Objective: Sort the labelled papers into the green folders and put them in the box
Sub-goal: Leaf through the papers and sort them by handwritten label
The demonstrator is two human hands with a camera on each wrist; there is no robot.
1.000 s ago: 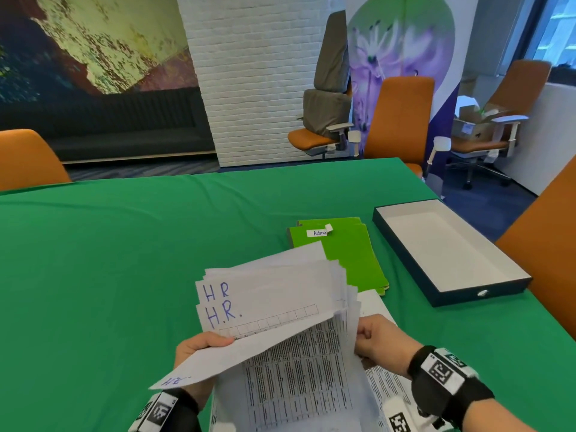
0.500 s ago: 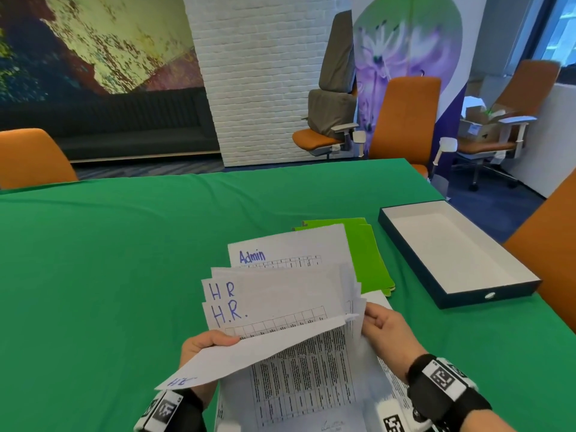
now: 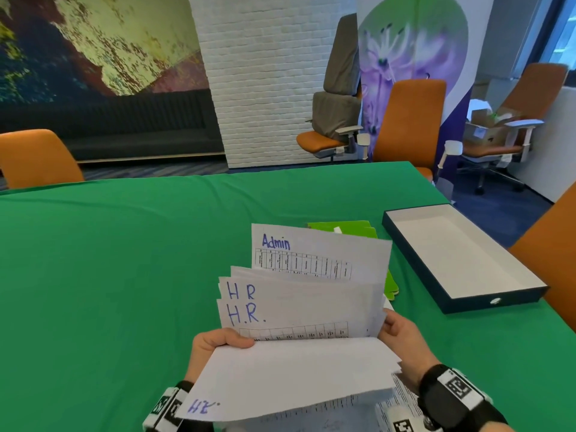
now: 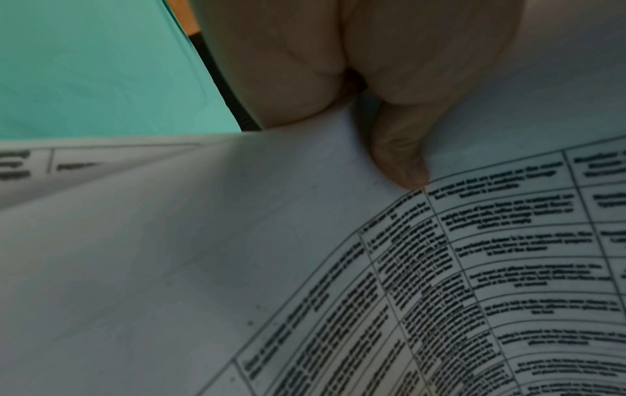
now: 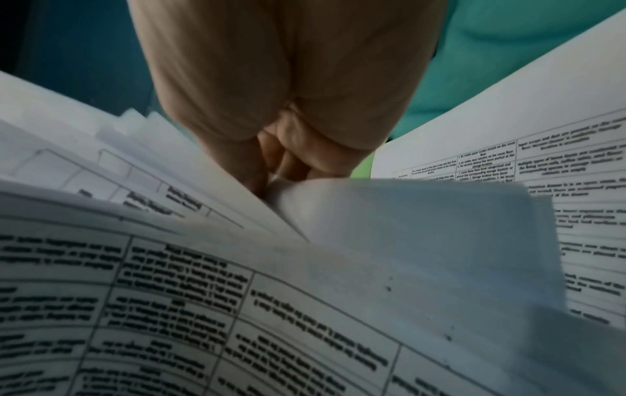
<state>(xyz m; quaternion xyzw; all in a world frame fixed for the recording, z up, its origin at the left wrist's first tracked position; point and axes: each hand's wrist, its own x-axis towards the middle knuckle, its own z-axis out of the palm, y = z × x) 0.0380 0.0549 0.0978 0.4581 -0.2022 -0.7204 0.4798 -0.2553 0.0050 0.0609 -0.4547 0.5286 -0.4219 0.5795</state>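
Papers (image 3: 299,307) held fanned above the table's near edge so their headings show. Left hand (image 3: 218,344) curls round the left side, thumb on top, folding a front sheet down; right hand (image 3: 402,341) pinches the right edges, fingers (image 5: 294,160) between sheets. Headings read "Admin", "H R", "H.R."; the folded sheet shows "H.R." upside down. Folders (image 3: 352,229) lie behind, beside the empty box (image 3: 461,254) at the right edge.
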